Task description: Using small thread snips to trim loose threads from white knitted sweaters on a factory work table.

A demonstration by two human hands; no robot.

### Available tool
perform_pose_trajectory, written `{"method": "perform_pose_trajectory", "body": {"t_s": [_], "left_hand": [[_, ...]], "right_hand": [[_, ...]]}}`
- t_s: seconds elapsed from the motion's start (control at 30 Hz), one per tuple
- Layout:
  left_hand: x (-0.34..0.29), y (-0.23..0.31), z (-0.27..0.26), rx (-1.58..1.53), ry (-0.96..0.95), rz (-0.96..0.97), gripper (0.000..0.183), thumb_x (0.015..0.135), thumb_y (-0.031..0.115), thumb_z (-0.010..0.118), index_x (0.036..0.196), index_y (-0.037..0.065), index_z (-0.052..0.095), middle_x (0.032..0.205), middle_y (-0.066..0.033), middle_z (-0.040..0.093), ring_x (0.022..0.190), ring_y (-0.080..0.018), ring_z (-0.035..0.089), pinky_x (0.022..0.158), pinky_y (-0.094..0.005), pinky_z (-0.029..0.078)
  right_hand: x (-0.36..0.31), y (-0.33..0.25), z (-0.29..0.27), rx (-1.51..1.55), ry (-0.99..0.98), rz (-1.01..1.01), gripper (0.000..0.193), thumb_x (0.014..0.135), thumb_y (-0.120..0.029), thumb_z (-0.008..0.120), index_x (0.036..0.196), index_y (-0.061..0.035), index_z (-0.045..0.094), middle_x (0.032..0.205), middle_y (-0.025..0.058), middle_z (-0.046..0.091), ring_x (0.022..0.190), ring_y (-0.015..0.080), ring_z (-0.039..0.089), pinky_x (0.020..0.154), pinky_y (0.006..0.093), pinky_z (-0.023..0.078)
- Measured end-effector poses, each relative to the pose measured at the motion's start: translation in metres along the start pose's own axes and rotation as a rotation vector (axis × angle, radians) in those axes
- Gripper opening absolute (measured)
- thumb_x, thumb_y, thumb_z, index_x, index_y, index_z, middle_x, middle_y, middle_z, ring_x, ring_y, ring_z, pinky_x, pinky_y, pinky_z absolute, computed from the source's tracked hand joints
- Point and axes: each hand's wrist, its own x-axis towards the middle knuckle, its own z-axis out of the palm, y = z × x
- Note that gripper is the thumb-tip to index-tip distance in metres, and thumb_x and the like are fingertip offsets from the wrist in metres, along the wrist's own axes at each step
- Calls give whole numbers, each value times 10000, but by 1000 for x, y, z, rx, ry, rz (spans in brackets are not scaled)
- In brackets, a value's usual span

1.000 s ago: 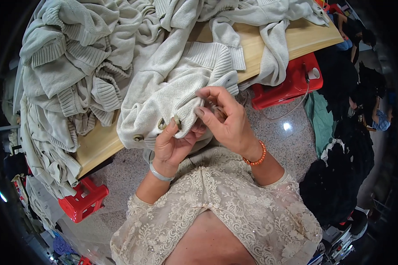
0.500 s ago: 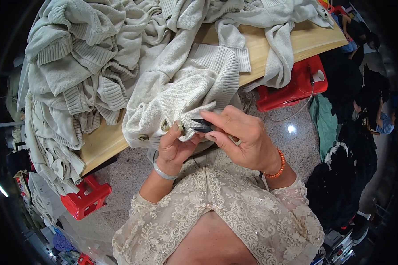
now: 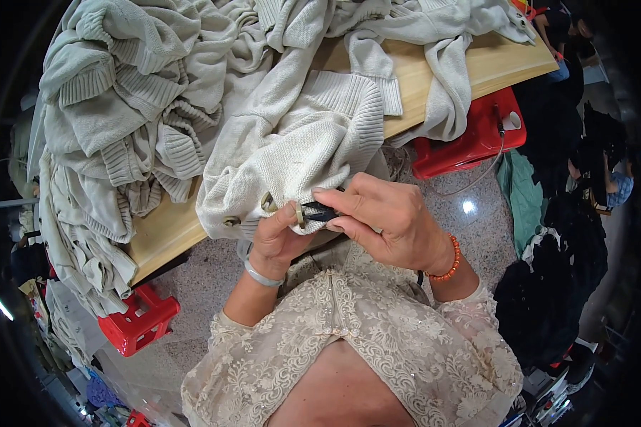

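A cream knit cardigan [image 3: 292, 156] hangs over the table's near edge toward me. My left hand [image 3: 278, 242] is closed on its fabric, thumb and fingers pinching beside a brownish button [image 3: 300, 215]. In my right hand [image 3: 392, 220] are small black thread snips [image 3: 322, 213], held between thumb and fingers. Their tips point left and touch or nearly touch the knit by that button; any thread there is too small to make out. Two more buttons lie farther left, one close to my left thumb and another button [image 3: 230, 221] on the cardigan's edge.
More cream knitwear [image 3: 149, 92] lies heaped across the wooden table [image 3: 167, 238]. Red stools stand beyond its right edge, with a white cup [image 3: 513, 122] on that stool [image 3: 470, 139], and at lower left, where another stool [image 3: 139, 320] shows. Dark cloth and people are at the right.
The snips' tips have moved slightly left and down, nearer the button at my left thumb. My right hand has shifted a little; the cardigan stays put.
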Motion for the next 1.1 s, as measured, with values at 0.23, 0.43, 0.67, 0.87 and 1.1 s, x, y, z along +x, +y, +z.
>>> {"method": "perform_pose_trajectory", "body": {"t_s": [0.23, 0.43, 0.67, 0.87, 1.1], "left_hand": [[0, -1, 0, -24, -15, -41, 565, 865, 338, 595, 1293, -6, 464, 1206, -160, 582, 1081, -283, 581, 918, -427, 460], [0, 0, 4, 0, 1, -44, 557, 874, 329, 579, 1301, -7, 456, 1209, -160, 581, 1072, -282, 588, 898, -416, 472], [2, -1, 5, 24, 22, -29, 542, 872, 315, 582, 1291, -5, 456, 1178, -158, 596, 1036, -276, 605, 861, -402, 494], [2, 0, -3, 69, 29, -7, 565, 854, 316, 613, 1295, 2, 450, 1167, -155, 597, 1043, -266, 596, 847, -400, 493], [4, 1, 2, 47, 43, 1, 564, 852, 301, 619, 1298, 1, 450, 1204, -146, 584, 1081, -272, 582, 872, -406, 480]], "right_hand": [[0, 5, 1, -45, 6, -96, 359, 735, -41, 704, 1091, -46, 657, 687, 64, 548, 555, 208, 553, 481, 308, 423], [-1, 7, 2, -64, 23, -119, 362, 734, -43, 704, 1093, -49, 658, 681, 61, 541, 550, 206, 547, 479, 310, 422], [-2, 1, -1, -126, 16, -91, 357, 733, -57, 706, 1088, -54, 661, 676, 53, 531, 546, 198, 542, 475, 311, 418], [-3, -1, -6, -233, 0, -133, 351, 720, -61, 710, 1068, -68, 669, 675, 43, 529, 545, 194, 546, 469, 309, 410], [-4, -2, -8, -276, 68, -49, 364, 729, -56, 704, 1089, -64, 653, 680, 56, 522, 531, 198, 538, 459, 313, 399]]}}
